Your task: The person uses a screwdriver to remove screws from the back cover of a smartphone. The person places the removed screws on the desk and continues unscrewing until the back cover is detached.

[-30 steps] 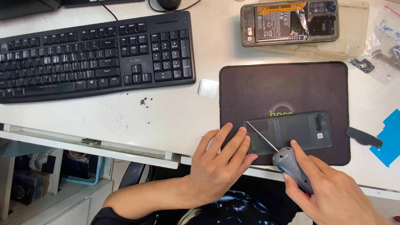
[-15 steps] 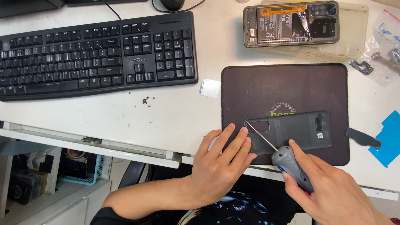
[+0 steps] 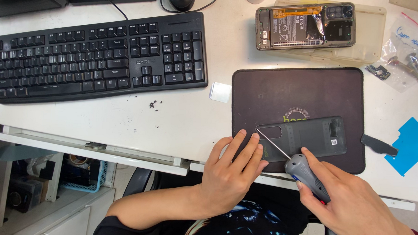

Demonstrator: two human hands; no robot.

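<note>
Landmark: dark mat [image 3: 299, 88], lying on the white bench [image 3: 180, 121] toward its near edge.
Back cover: a dark phone back cover [image 3: 307, 136] lies flat on the near part of the mat, long side across, camera cut-out end toward the left.
Left hand: the left hand [image 3: 230, 172] rests at the mat's near left corner, fingers spread and pressing flat on the left end of the back cover; it grips nothing.
Right hand: the right hand [image 3: 351, 203], off the mat's near edge, is closed around the grey handle of a screwdriver [image 3: 291, 158].
Screwdriver: its thin shaft slants up and left from the handle, the tip reaching the back cover's upper left corner, just beside the left fingertips.
Opened phone: a phone with its back removed [image 3: 306, 24] lies on a pale tray [image 3: 370, 33] beyond the mat's far edge.
Keyboard: a black keyboard [image 3: 96, 54] sits left of the mat, well apart.
White square: a small white piece [image 3: 220, 92] lies just left of the mat.
Black piece: a small flat black part [image 3: 379, 145] sits at the mat's right edge.
Blue sheet: a blue cut-out film [image 3: 412, 143] lies right of the mat.
Bag: a clear bag [image 3: 404, 51] with small parts lies beyond the mat's far right corner.
</note>
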